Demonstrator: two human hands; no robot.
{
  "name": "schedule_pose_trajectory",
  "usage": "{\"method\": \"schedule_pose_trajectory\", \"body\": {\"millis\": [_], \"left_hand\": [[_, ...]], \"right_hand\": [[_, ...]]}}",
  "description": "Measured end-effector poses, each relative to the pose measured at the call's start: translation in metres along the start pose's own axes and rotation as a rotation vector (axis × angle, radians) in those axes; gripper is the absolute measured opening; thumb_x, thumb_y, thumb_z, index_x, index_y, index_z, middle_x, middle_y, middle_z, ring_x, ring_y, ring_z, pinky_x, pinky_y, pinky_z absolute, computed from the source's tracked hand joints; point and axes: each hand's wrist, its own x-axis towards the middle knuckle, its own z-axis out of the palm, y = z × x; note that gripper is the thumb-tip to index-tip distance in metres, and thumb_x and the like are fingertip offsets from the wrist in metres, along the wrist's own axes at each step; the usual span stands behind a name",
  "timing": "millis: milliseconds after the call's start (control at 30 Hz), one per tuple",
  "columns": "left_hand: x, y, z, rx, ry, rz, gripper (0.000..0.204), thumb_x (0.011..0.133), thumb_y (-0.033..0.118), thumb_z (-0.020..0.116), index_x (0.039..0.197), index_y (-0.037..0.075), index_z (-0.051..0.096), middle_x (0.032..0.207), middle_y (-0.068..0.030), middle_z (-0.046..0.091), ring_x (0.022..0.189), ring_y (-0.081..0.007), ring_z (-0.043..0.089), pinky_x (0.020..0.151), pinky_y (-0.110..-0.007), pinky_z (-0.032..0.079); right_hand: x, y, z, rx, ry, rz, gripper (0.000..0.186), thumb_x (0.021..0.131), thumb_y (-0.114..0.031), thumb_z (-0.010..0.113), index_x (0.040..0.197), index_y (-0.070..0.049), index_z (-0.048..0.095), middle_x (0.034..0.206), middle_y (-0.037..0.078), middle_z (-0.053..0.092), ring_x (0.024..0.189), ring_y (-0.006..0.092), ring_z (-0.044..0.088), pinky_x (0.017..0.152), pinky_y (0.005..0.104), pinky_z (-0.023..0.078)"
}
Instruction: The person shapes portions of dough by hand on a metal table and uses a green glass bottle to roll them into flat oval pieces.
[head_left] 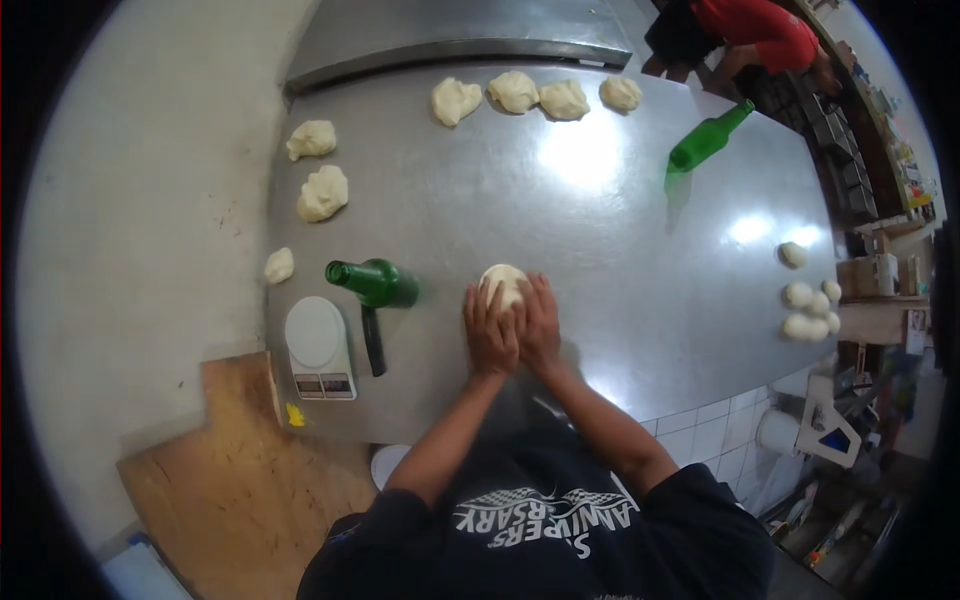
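Observation:
A pale, rounded piece of dough [503,278] lies on the steel table at the middle, in front of my body. My left hand [491,335] is cupped over its left and near side, fingers pointing away from me. From the other side my right hand [538,325] wraps round it, and the two hands meet at the near edge. The palms hide the dough's lower part. To the left of my hands stands a green glass bottle [388,284], with a dark, flat-bladed tool [373,342] lying just below it.
A white kitchen scale [315,335] sits at the table's left edge. Rough dough lumps [323,194] line the left and far edges. Several smooth dough balls [805,326] are grouped at the right. Another green bottle [700,145] is at the far right; a person in red [760,30] bends beyond it.

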Motion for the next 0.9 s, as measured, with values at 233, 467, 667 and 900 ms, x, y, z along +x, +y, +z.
{"method": "schedule_pose_trajectory", "body": {"millis": [233,467,667,900], "left_hand": [[0.098,-0.036,0.026,-0.321,-0.005,-0.285,0.055,0.117,0.033,0.038,0.108,0.003,0.083,0.116,-0.0162,0.081,0.125,-0.0373,0.07,0.113,-0.046,0.05],[0.066,-0.024,0.029,-0.219,0.177,0.041,0.048,0.115,0.029,0.041,0.109,0.005,0.081,0.111,-0.0143,0.081,0.11,-0.037,0.074,0.105,-0.048,0.053],[0.107,-0.034,0.031,-0.333,0.066,-0.316,0.048,0.117,0.036,0.043,0.12,0.007,0.081,0.124,-0.0157,0.079,0.126,-0.0398,0.068,0.111,-0.047,0.05],[0.084,-0.043,0.042,-0.237,0.188,-0.217,0.039,0.114,0.029,0.055,0.116,-0.001,0.08,0.118,-0.0171,0.081,0.11,-0.0311,0.076,0.098,-0.042,0.057]], "right_hand": [[0.103,0.029,0.041,0.505,-0.042,0.314,0.03,0.113,-0.019,0.056,0.128,0.002,0.072,0.12,0.023,0.075,0.111,0.0429,0.073,0.102,0.0438,0.058],[0.076,0.036,0.039,0.222,0.085,0.144,0.032,0.115,-0.017,0.05,0.122,0.001,0.075,0.118,0.021,0.077,0.111,0.0435,0.072,0.102,0.0461,0.056],[0.113,0.026,0.061,0.468,-0.015,0.401,0.032,0.115,-0.017,0.049,0.118,0.001,0.075,0.116,0.02,0.077,0.108,0.0387,0.072,0.101,0.0456,0.055],[0.085,0.033,0.055,0.376,0.088,0.349,0.035,0.115,-0.026,0.049,0.112,-0.002,0.075,0.104,0.02,0.074,0.093,0.0304,0.073,0.085,0.0417,0.057]]}}
